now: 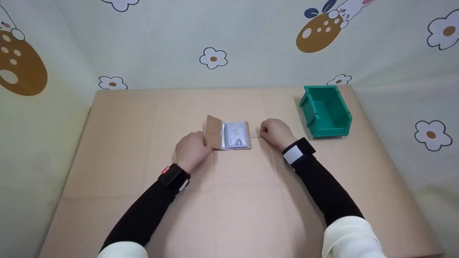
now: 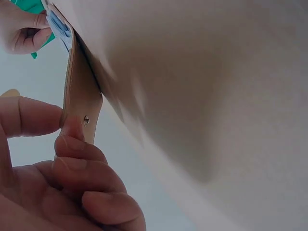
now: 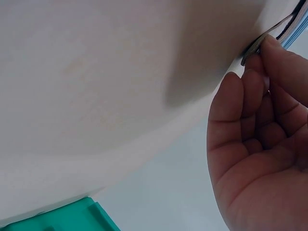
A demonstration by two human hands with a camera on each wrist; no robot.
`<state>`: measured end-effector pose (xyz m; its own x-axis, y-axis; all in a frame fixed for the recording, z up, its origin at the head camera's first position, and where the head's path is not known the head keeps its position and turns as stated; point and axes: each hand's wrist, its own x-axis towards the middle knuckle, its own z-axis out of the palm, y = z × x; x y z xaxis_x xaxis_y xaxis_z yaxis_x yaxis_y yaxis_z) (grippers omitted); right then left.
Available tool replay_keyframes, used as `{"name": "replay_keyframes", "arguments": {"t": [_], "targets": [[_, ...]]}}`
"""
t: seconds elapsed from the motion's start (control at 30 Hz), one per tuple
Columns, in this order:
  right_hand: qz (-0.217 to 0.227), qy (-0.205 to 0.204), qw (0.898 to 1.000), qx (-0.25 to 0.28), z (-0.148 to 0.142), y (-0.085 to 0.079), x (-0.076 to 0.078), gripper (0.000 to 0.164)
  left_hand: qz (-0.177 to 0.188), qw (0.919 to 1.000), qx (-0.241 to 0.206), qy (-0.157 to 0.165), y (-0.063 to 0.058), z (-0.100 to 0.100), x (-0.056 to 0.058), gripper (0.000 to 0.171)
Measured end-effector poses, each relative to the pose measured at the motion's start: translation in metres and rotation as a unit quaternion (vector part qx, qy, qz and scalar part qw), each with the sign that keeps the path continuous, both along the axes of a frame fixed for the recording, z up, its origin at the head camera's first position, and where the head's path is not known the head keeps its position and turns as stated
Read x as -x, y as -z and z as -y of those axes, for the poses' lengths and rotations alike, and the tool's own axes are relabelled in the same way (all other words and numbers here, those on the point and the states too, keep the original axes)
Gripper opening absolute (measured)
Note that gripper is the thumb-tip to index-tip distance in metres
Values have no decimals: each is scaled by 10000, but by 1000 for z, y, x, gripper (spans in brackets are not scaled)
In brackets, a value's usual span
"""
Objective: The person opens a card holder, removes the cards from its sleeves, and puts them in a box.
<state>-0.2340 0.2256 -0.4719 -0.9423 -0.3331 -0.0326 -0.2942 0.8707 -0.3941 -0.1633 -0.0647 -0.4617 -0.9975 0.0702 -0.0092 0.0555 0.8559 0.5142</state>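
Observation:
A tan card holder (image 1: pixel 214 132) stands opened on the table, its left cover raised and clear sleeves with a pale card (image 1: pixel 236 134) showing inside. My left hand (image 1: pixel 192 150) pinches the raised cover by its edge between thumb and forefinger. A small metal snap (image 2: pixel 86 119) shows on that cover in the left wrist view. To the right, my right hand (image 1: pixel 277 132) pinches the end of a thin strap (image 3: pixel 276 30) between thumb and fingertip. The strap runs from the holder's right side, low over the table.
A green plastic bin (image 1: pixel 331 129) stands at the back right of the cardboard-coloured table (image 1: pixel 247 200), beyond the right hand. A pale curtain (image 1: pixel 161 43) with flowers and rabbits closes off the back and both sides.

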Motion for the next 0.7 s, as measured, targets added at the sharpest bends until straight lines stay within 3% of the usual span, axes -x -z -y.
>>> {"name": "replay_keyframes", "arguments": {"t": [0.3,0.53,0.7], "targets": [[1,5,10000,-53,0,0,0,10,171,9979,602,174,3,3,6,24],[-80,-16,10000,-48,0,0,-1,9,568,9925,1055,249,5,2,9,24],[-112,-25,9999,-36,0,0,-1,9,580,9897,1264,342,6,2,10,24]]}}
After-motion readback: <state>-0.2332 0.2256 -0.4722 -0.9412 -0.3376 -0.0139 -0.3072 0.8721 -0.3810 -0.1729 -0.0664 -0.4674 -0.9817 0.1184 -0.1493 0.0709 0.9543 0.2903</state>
